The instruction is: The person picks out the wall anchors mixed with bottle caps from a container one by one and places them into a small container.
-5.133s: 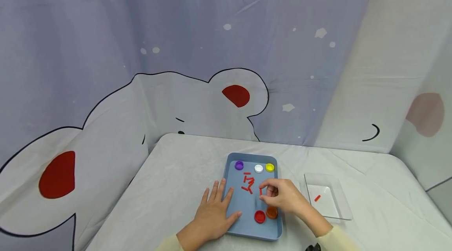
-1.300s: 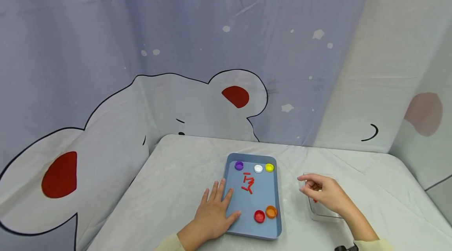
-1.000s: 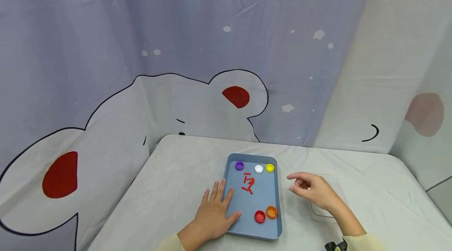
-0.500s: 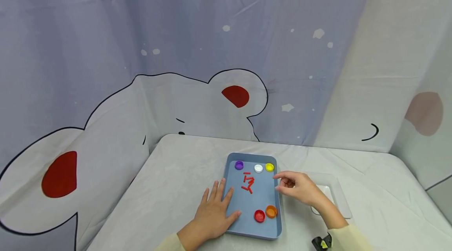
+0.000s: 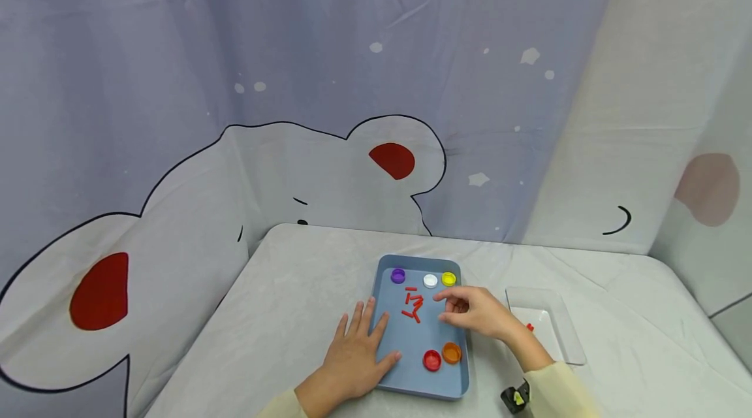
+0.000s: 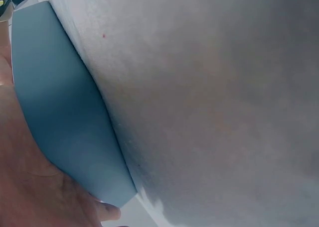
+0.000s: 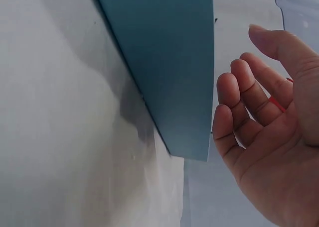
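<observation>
My left hand lies with fingers spread over the left rim of the blue-grey tray; the left wrist view shows it against the tray's outer wall. My right hand hovers over the tray's right side, thumb and index finger apart with nothing between them. In the right wrist view its fingers are loosely bent beside the tray wall. Several short red sticks lie loosely grouped left of the right fingertips. More red pieces sit in the clear plastic box, partly hidden behind the right forearm.
Along the tray's far end sit a purple cap, a white cap and a yellow cap. A red cap and an orange cap lie at the near right. A white cloth covers the table; a printed curtain hangs behind.
Earlier my right hand pinched a red stick over the tray, then was over the clear box. It has since moved back left over the tray, holding nothing. My left hand stays put.
</observation>
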The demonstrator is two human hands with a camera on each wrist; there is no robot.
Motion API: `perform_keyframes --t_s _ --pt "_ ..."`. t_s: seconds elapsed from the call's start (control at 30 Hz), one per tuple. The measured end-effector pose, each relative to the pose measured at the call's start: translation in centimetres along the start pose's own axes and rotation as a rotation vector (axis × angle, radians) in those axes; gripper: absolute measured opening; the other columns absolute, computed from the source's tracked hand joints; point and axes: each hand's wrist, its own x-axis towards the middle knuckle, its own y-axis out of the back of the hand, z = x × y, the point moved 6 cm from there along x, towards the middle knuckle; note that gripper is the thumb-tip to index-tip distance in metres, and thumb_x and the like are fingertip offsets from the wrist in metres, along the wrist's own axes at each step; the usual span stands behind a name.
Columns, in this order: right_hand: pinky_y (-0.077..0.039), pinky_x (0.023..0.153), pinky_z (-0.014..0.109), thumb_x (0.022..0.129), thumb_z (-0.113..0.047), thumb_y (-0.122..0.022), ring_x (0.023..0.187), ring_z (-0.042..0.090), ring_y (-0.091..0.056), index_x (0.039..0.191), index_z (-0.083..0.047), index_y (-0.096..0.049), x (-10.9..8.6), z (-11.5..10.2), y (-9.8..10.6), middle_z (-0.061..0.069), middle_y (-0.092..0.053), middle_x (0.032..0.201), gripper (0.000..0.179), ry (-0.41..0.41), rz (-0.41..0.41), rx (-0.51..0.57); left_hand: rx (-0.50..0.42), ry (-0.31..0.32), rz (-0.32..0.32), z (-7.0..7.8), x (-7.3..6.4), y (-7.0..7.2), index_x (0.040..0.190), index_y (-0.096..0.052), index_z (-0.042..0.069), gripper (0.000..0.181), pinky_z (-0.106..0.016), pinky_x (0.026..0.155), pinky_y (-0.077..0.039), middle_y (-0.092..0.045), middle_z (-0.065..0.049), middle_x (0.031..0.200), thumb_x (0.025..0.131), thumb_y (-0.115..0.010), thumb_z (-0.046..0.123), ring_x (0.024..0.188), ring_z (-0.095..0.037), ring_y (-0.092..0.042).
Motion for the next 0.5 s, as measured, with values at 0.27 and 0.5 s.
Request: perform_keyframes --t_s 0.27,0.5 --pt "-0.05 0.068 0.022 0.089 -0.02 -0.079 0.074 0.007 -0.056 0.114 0.0 -0.072 1.3 0.0 -0.7 -0.005 -0.061 0.082 0.033 0.009 -0.038 -0.013 -0.015 0.005 -0.019 0.1 0.0 0.4 0.155 -0.044 0.015 0.075 -0.064 0.118 -0.019 -0.021 -0.017 0.167 0.098 -0.047 0.064 0.153 -0.04 -0.018" --pt "-0.052 0.068 0.022 0.088 -0.019 -0.08 0.071 0.004 -0.056 0.113 -0.002 -0.073 2.4 0.0 -2.1 -0.007 -0.062 0.08 0.031 0.037 -0.116 -0.043 -0.016 0.013 -0.039 0.0 0.0 0.3 0.156 -0.043 0.015 0.077 -0.063 0.119 -0.018 -0.019 -0.016 0.168 0.098 -0.045 0.066 0.154 -0.039 -0.016"
